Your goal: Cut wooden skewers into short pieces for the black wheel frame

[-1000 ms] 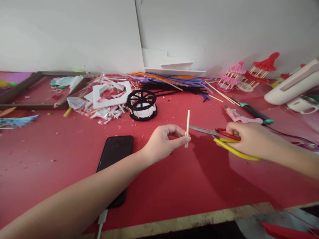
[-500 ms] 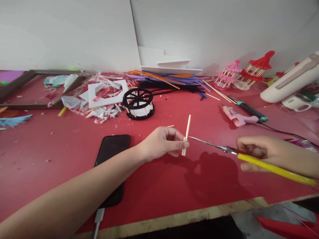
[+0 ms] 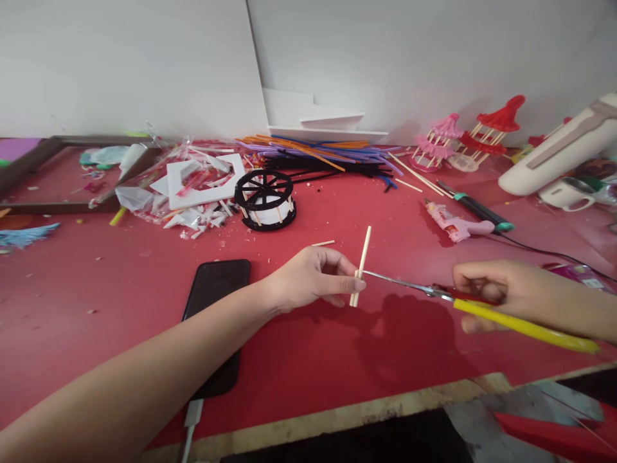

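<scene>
Between the thumb and fingers of my left hand (image 3: 321,276) are two thin wooden sticks (image 3: 365,251), one long and one short, held side by side and nearly upright. My right hand (image 3: 496,292) grips scissors (image 3: 511,318) with a yellow and a red handle. Their metal blades point left, and the tips touch or nearly touch the long stick just above the short one's top end. Behind my left hand a short stick piece (image 3: 322,243) lies on the red table (image 3: 400,386). A round black frame with small wooden posts (image 3: 265,199) stands farther back.
A phone (image 3: 216,276) with a cable lies partly under my left forearm. Pipe cleaners (image 3: 318,154) and white foam scraps (image 3: 202,183) lie at the back. To the right are a pink glue gun (image 3: 456,222), a soldering-iron-like tool (image 3: 482,209) and small red and pink models (image 3: 496,132).
The scissors have moved slightly left, and their tips now reach the sticks. My left hand keeps its hold on both sticks. The view has shifted slightly.
</scene>
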The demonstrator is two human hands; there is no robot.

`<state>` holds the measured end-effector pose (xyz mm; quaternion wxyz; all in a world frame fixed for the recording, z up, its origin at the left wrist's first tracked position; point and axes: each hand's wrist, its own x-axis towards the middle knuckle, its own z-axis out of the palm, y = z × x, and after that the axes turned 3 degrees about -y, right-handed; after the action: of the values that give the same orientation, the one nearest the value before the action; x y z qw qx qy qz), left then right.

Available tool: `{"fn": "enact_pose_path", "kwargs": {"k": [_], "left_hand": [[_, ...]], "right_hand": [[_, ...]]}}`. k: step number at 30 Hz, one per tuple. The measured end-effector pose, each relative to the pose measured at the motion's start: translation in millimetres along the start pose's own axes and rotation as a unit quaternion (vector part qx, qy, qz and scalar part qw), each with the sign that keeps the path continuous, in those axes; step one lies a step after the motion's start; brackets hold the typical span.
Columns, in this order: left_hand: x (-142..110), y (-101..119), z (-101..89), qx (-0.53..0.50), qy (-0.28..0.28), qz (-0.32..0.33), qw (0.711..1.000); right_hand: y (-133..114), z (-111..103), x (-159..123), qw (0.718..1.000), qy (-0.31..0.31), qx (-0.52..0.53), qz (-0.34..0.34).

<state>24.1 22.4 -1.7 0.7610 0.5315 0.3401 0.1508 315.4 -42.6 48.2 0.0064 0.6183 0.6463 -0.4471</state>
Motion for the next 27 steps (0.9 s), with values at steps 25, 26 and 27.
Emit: {"fn": "enact_pose_path", "kwargs": {"k": [25,26,27], "left_hand": [[-0.9,-2.2,-0.8,0.016,-0.026,0.016,0.999],[-0.8,-2.3,-0.9,0.016,-0.024,0.017,0.999],[-0.8,-2.4,-0.9,0.015,-0.024,0.017,0.999]], "right_hand": [[-5.0,-1.7,-3.1,0.999,0.009,-0.036,0.001],[-5.1,-1.5,-2.7,1.000,0.006,-0.027,0.005],[-4.6,-1.4,-2.4,1.000,0.003,-0.020,0.007]]}}
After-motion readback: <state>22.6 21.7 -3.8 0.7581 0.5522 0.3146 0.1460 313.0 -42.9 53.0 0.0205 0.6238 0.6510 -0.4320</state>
